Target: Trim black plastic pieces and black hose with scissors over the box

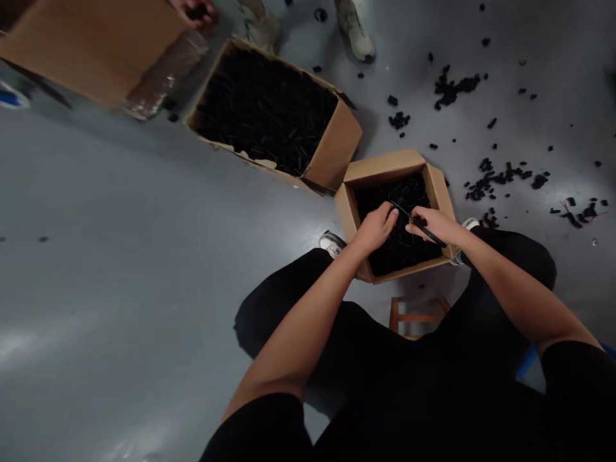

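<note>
My right hand (437,224) is closed around a slim black hand tool (434,239) that looks like pliers or cutters; its handle sticks out below the fingers. My left hand (376,229) pinches the end of a thin black piece (400,208), which reaches across to the tool's front. Whether the tool touches that piece I cannot tell. Both hands are over an open cardboard box (443,204) between my feet. Inside it lie many small black pieces (397,253), partly hidden by my hands.
Up and left stands a larger cardboard box (339,138) heaped with black pieces. Beyond it are another carton (96,45), clear plastic wrap (168,74), a co-worker's hand (199,13) and shoe (357,35). Black bits (500,176) litter the right floor. A wooden stool (394,316) is below me.
</note>
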Tool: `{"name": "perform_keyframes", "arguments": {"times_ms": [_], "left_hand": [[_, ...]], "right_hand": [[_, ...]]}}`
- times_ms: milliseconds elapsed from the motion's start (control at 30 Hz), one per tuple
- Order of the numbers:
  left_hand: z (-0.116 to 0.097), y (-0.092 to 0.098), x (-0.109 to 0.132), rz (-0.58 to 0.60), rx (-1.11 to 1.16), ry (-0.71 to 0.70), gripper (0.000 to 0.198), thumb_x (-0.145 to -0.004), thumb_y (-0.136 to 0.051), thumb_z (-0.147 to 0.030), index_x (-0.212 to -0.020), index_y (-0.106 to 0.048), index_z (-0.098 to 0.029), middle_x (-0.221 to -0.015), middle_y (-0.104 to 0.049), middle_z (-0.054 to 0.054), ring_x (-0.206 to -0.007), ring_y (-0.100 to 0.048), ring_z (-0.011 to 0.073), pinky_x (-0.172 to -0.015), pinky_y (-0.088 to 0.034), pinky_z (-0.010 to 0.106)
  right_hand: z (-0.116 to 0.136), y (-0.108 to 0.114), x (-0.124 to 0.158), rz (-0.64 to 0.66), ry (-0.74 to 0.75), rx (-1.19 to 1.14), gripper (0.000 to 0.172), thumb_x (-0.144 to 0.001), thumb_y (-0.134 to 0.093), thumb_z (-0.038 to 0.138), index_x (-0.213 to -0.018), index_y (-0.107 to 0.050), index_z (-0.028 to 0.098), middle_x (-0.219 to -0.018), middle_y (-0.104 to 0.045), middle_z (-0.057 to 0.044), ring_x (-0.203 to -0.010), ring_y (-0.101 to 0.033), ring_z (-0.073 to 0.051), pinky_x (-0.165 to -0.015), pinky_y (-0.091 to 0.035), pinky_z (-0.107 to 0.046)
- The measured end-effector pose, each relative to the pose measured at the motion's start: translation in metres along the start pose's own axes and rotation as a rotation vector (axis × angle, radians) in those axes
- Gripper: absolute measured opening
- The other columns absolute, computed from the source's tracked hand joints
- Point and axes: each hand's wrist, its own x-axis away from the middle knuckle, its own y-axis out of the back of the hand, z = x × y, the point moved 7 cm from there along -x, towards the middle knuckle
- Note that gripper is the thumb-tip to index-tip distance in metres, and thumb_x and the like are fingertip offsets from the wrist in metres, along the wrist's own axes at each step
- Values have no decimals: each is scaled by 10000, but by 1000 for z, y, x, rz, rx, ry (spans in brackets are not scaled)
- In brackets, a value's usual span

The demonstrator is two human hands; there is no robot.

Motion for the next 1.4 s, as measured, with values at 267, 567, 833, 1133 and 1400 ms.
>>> {"name": "perform_keyframes", "arguments": {"times_ms": [267, 567, 833, 1133, 1400], "left_hand": [[-13, -11, 2, 151, 256, -187, 298, -1155, -490, -390, -914, -547, -224, -852, -606, 25, -841, -587, 209, -860, -508, 346], [-12, -9, 5, 240, 618, -105, 527, -1108, -577, -687, -885, -575, -210, -705, -517, -25, -648, -476, 144, -641, -417, 280], [-9, -13, 4, 241, 726, -83, 601, -1029, -619, -797, -884, -553, -218, -671, -464, -51, -583, -438, 122, -572, -389, 260], [-7, -15, 2, 217, 802, -13, 464, -1090, -639, -593, -852, -563, -202, -663, -494, -40, -584, -452, 110, -567, -380, 231], [-16, -30, 13, 391, 944, 177, 515, -1123, -579, -625, -808, -461, -235, -626, -316, -83, -521, -249, 91, -498, -309, 212]], "right_hand": [[-5, -1, -4, -127, 226, 14, 309, -931, -771, 459, -1041, -611, 219, -1050, -701, -72, -904, -630, -216, -866, -515, -353], [-3, -3, 4, -144, 250, -132, 629, -869, -747, 841, -982, -578, 247, -865, -644, -5, -796, -549, -188, -752, -416, -321], [0, -2, 6, -151, 225, -154, 681, -826, -753, 894, -971, -621, 241, -798, -597, 17, -759, -512, -175, -734, -396, -323], [-3, -3, 4, -154, 252, -144, 585, -889, -755, 796, -1011, -596, 246, -887, -643, -8, -820, -562, -196, -786, -454, -343], [0, -4, 6, -180, 318, -78, 457, -935, -736, 661, -1042, -598, 239, -1031, -682, -69, -896, -616, -227, -852, -518, -384]]}}
